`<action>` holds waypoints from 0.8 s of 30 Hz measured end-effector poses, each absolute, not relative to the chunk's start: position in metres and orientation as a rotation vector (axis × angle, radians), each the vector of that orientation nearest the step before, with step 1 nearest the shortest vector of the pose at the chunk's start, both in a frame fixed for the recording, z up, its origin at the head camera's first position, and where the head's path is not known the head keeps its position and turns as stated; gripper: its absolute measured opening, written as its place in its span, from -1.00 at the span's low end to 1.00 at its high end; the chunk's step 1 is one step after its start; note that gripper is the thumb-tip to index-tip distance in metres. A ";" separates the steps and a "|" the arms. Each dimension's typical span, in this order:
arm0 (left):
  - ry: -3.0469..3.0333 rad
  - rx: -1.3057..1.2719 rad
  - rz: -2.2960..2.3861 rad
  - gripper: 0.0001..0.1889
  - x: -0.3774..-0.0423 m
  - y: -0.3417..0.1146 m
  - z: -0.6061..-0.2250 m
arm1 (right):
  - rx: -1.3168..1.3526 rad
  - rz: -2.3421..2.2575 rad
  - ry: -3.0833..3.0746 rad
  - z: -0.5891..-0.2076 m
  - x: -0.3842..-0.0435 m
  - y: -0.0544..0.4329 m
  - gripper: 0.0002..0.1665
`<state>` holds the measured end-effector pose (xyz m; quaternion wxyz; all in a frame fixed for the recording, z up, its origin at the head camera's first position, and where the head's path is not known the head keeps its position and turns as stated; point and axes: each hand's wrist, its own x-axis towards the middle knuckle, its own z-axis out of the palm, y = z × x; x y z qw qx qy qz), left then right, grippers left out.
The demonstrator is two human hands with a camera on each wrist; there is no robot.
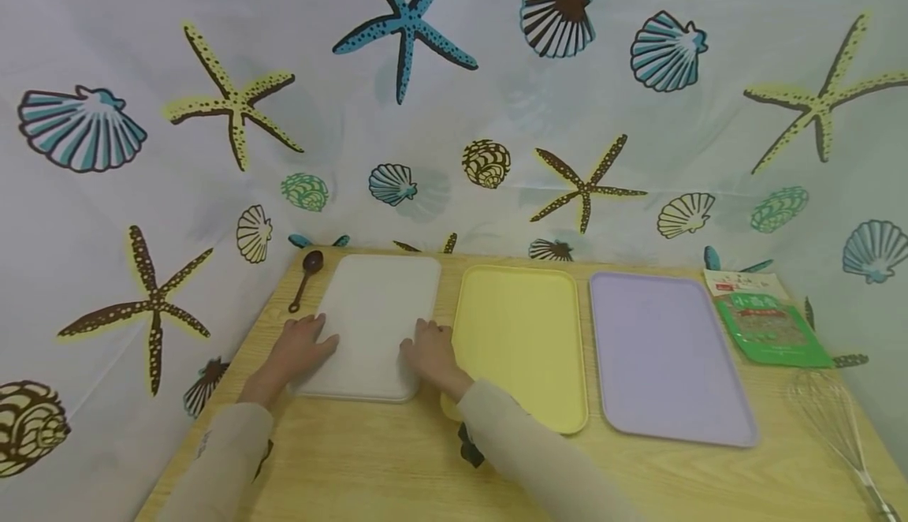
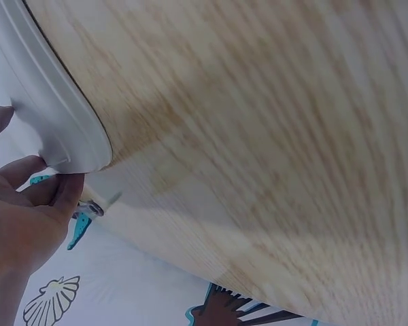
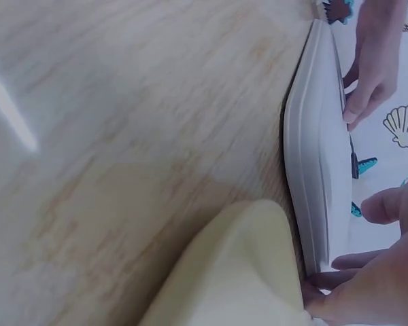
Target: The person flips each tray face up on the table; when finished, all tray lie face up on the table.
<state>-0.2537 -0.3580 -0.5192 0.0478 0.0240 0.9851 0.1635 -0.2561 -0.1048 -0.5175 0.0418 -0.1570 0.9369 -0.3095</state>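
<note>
A white rectangular tray (image 1: 379,313) with rounded corners lies flat on the wooden table, at the left of a row. My left hand (image 1: 298,350) holds its left edge, thumb over the top and fingers along the outer side. On the opposite edge, my right hand (image 1: 434,355) grips the rim with bent fingers, its thumb over the tray. In the right wrist view the white rim (image 3: 302,136) shows a layered profile; whether it is one tray or a stack, I cannot tell. A dark brown spoon (image 1: 308,274) lies beyond my left hand.
Right of the white tray lies a yellow tray (image 1: 521,341), partly under my right sleeve. Further right are a lavender tray (image 1: 667,356), a green-and-white food packet (image 1: 769,329) and a wire whisk (image 1: 837,419). A shell-and-starfish-patterned curtain (image 1: 496,112) surrounds the table's back and sides.
</note>
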 end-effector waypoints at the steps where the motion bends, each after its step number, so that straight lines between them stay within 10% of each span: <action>1: 3.001 0.069 0.504 -0.29 -0.254 -0.358 -0.520 | -0.460 -1.006 2.839 -0.518 -0.257 -0.104 -0.55; 12: 2.961 0.025 0.592 -0.27 -0.252 -0.361 -0.521 | -0.388 -1.659 2.620 -0.505 -0.251 -0.089 -0.69; 24: 2.971 0.083 0.747 -0.28 -0.244 -0.365 -0.520 | -0.300 -1.735 2.424 -0.488 -0.261 -0.081 -0.27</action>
